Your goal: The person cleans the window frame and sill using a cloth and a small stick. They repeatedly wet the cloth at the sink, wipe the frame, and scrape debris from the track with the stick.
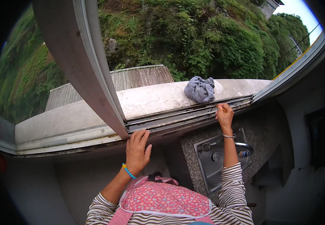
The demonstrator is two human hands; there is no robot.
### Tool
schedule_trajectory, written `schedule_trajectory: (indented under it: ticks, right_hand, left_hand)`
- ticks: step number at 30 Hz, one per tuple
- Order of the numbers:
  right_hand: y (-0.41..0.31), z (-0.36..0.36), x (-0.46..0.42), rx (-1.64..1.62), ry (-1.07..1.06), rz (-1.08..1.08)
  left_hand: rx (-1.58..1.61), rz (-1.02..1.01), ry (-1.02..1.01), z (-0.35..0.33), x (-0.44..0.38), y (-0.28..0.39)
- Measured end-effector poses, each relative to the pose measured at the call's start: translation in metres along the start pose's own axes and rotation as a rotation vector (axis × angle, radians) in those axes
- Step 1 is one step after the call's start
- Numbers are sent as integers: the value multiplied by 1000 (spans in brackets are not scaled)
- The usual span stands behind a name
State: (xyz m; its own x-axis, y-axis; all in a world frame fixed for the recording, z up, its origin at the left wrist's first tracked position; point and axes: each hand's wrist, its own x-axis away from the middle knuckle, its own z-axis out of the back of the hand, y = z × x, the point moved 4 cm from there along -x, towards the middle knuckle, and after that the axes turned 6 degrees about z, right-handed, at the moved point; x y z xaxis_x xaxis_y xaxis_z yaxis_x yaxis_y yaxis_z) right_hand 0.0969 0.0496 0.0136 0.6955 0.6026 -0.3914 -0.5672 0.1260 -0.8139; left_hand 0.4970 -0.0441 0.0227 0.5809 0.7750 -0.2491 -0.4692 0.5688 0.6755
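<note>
My right hand (224, 114) grips a small brown stick-like tool (224, 110), mostly covered by my fingers. Its tip points at the grooved track (179, 112) of the sliding window, which looks dark and dirty along its channels. On the inner edge of the sill rests my left hand (138, 150), holding nothing, its fingertips close to the foot of the upright window frame (95, 64). Just beyond the track, a crumpled grey-blue cloth (200, 89) lies on the pale outer ledge (151, 97).
Below the window at right, a steel sink (215, 166) with a curved faucet (245, 147) is set in a speckled stone counter (189, 157). Outside are a corrugated roof (142, 75) and a green slope (196, 39). Glass fills the left side.
</note>
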Motion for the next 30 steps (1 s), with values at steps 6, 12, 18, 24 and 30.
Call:
schedule_trajectory:
  ticks: [6,12,18,24,30]
  right_hand:
    - [-88,-80,89,-408,-280,-83]
    - [-48,-80,76,-613,-360,-209]
    - [-9,-21,38,-491,-188,-183]
    - [60,40,-4,-332,238,-151]
    - [28,-8,18,-223,350,-112]
  left_hand:
    - [67,-1,26,2,1,-3]
    - [45,-26,14,0,-1,-4]
    - [24,-122,-8,-16,-21,25]
    - [0,-313,-57,-91,-70,55]
    - [-29,-362,-101,-138,-92,72]
